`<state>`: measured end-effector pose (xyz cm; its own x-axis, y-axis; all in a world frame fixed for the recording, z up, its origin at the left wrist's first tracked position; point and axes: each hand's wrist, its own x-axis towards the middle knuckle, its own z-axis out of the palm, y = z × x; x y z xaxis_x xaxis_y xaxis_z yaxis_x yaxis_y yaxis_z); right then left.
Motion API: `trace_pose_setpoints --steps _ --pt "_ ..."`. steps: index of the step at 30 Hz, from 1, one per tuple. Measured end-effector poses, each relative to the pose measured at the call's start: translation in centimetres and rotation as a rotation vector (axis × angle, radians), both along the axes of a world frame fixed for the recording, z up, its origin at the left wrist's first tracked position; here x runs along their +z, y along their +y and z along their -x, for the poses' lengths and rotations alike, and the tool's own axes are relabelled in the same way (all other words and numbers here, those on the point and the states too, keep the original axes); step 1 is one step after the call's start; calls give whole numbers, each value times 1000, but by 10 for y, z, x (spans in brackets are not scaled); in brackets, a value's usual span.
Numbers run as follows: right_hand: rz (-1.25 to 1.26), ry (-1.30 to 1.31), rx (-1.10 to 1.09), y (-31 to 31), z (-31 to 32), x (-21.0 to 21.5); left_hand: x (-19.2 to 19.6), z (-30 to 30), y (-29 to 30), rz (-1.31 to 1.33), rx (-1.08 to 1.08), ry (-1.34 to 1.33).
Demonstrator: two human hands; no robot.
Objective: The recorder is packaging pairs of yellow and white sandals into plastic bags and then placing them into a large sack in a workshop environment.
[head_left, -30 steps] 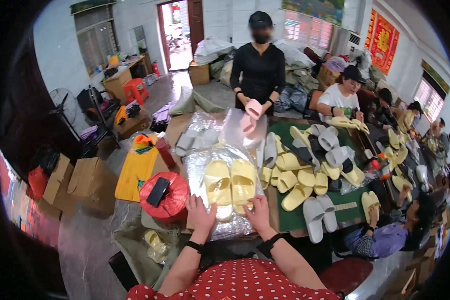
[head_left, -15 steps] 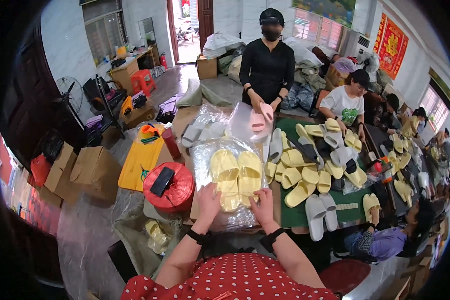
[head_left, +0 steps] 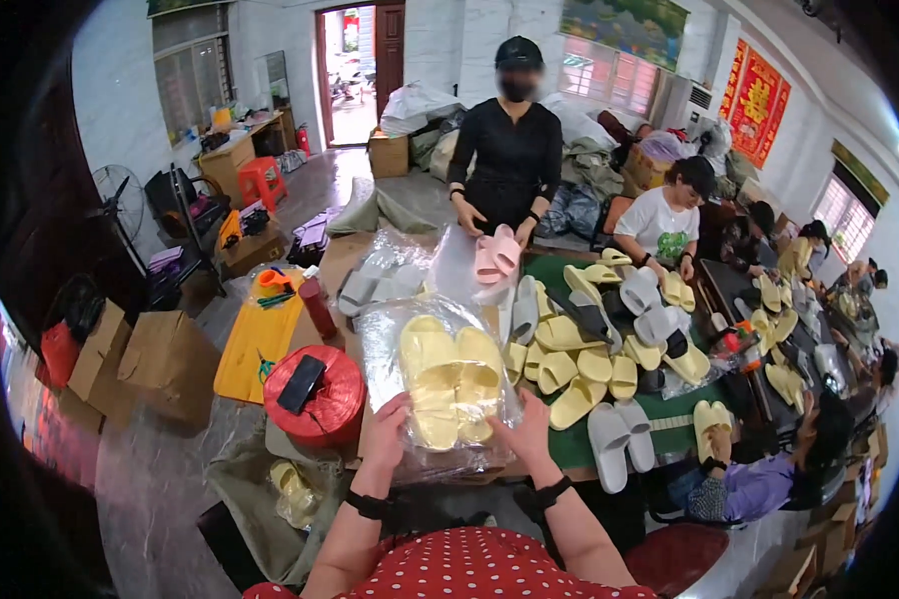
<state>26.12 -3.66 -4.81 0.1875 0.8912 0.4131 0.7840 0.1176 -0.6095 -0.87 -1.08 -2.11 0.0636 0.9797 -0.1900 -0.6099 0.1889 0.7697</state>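
Spread wider, left hand (head_left: 384, 431) and right hand (head_left: 525, 433) grip bagged slippers (head_left: 432, 374), table (head_left: 567, 448) and floor (head_left: 170, 469) cluttered.

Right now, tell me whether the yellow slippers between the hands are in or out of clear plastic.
In: shiny, wrinkled clear plastic covers the yellow slippers and extends beyond them.

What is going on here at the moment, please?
The person's left hand and right hand hold a clear plastic bag with yellow slippers inside. Opposite, a co-worker in black handles pink slippers. More slippers, mostly yellow and grey, lie jumbled on a green mat to the right.
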Motion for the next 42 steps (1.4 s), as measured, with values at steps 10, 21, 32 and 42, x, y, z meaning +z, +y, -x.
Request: trace_pose_setpoints --steps 10,21,32,42 --pt "419 799 180 -24 -7 36 14 1 -15 -6 -27 -223" --pt "68 1076 306 -40 52 41 28 11 -38 182 -487 -75" --pt "182 653 240 -36 84 64 14 48 -54 64 -259 -5" --pt "89 639 256 -45 134 48 37 37 -81 144 -249 -320"
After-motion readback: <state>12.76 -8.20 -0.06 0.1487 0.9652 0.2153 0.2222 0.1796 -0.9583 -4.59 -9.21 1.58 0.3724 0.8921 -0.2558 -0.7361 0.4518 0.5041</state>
